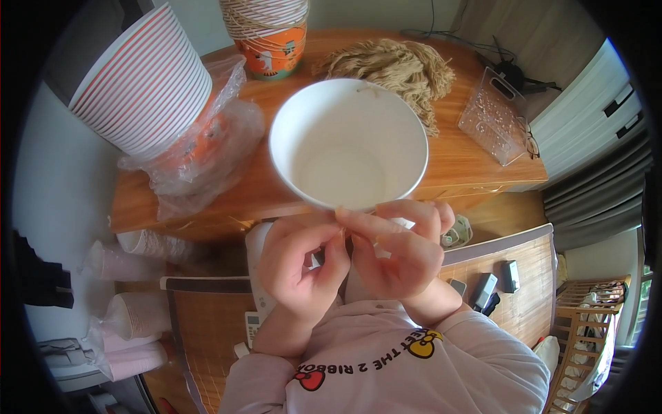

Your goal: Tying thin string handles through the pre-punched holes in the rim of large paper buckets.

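A large white paper bucket (345,148) stands at the desk's front edge, its open mouth toward me. A short bit of tan cord (369,90) shows at its far rim. Just below the near rim, my left hand (298,257) is closed in a pinch, thumb against forefinger. My right hand (403,245) meets it there, its thumb and fingers drawn together and the forefinger reaching across to the left fingertips. Whatever lies between the fingertips is too small and hidden to make out. Behind the bucket lies a loose bundle of tan cords (393,65).
On the wooden desk (276,196), a tall stack of nested paper buckets (148,90) in clear plastic leans at left. Another stack with an orange printed bucket (272,48) stands at the back. A clear plastic box (493,114) and glasses (532,143) sit at right.
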Tool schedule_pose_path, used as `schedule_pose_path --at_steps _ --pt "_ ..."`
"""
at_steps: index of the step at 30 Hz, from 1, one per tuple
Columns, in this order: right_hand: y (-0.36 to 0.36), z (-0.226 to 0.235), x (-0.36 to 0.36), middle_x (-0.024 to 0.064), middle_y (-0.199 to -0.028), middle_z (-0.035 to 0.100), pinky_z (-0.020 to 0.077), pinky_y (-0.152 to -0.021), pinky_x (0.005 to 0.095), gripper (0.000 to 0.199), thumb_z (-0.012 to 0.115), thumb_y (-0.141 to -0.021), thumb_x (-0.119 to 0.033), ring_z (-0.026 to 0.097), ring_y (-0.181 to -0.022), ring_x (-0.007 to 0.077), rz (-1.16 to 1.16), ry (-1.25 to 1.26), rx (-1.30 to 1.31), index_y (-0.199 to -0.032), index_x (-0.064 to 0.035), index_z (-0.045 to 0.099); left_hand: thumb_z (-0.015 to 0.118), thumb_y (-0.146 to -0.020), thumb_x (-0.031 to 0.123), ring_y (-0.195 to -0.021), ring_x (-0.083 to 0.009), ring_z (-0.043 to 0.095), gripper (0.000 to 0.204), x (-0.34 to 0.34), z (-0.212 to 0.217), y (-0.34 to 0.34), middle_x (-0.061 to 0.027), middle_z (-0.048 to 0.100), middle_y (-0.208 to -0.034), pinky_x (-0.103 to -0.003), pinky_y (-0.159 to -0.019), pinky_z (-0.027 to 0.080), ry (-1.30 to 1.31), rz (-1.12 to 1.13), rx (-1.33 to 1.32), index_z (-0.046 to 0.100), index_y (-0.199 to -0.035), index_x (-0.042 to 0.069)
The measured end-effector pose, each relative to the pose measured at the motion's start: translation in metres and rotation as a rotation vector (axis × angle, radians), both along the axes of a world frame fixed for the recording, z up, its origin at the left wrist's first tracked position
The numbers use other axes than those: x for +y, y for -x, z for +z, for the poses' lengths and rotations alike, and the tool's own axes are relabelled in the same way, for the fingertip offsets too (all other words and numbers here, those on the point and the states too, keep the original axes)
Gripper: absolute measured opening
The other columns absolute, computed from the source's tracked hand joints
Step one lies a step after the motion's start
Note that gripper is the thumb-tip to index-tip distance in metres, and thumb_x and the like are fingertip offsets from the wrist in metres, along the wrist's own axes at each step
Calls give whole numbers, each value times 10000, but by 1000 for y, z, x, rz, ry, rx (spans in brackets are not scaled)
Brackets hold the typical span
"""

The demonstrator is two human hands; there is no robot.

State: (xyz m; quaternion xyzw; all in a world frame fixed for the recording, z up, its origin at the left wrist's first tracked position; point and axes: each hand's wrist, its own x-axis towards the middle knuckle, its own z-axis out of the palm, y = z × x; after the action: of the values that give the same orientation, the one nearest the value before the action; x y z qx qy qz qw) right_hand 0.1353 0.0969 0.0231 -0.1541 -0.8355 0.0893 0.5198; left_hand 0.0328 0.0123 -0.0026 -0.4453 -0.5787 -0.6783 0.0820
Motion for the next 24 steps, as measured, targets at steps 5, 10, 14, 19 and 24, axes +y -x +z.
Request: schedule_pose_path --at_steps 5,10,14,19,24 --pt "3 -4 5 -136 -963 692 268 -773 288 366 782 -620 -75 544 -863 64 16 -85 37 -972 -157 728 680 -776 -86 -574 -75 454 114 -2 -1 3 -44 558 -725 -192 -503 337 3 45 175 649 -864 -21" --pt "1 -2 4 -133 -978 692 269 -784 284 361 770 -625 -77 541 -856 63 19 -72 41 -975 -155 733 705 -740 -95 -567 -79 445 153 -2 -2 3 -43 549 -697 -191 -491 327 -10 63 204 663 -861 -12" --pt "2 -3 4 -154 -926 665 262 -790 277 347 774 -626 -99 521 -852 53 15 -66 57 -967 -156 749 713 -730 -92 -572 -78 450 160 -3 -4 3 -43 558 -717 -194 -478 326 5 54 174 672 -858 -5" --pt "-2 -5 6 -146 -863 632 259 -787 277 385 784 -619 -122 503 -848 46 20 -30 59 -1003 -152 756 705 -741 -85 -582 -75 462 138 -1 -3 1 -41 567 -739 -196 -474 332 42 71 172 671 -844 1" --pt "-5 -11 9 -109 -814 590 249 -770 274 406 792 -597 -95 500 -819 47 18 -14 81 -998 -146 759 758 -685 -55 -657 -155 568 210 2 -3 -1 -39 665 -763 -252 -484 410 55 68 71 707 -862 48"
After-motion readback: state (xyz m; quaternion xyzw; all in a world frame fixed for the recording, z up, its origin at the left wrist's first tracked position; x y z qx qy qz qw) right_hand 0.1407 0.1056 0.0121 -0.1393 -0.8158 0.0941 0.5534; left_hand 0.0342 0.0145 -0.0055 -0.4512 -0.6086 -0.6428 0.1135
